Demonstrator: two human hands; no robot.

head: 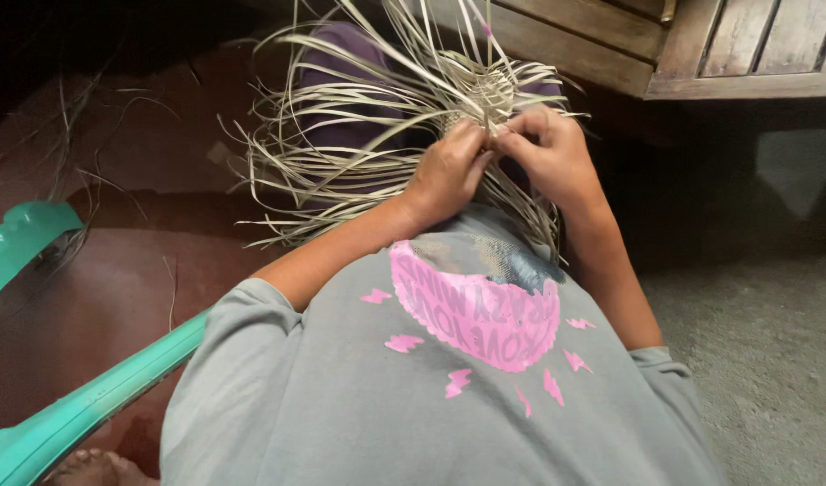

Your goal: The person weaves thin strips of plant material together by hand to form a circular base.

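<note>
Pale dry woven piece (485, 94) — loose strips splaying, left hand (449, 171) and right hand (548, 153) fingers pinched on it

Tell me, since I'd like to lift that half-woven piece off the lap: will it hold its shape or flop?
The woven centre looks tight, so it probably stays fairly firm. The loose strips fan out and droop, so they would likely flop and snag. It seems light: the left hand and right hand hold it up with fingertips.

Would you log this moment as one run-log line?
left hand: pinching strips | right hand: pinching strips | woven straw piece: held above lap, loose strips fanning out
</note>
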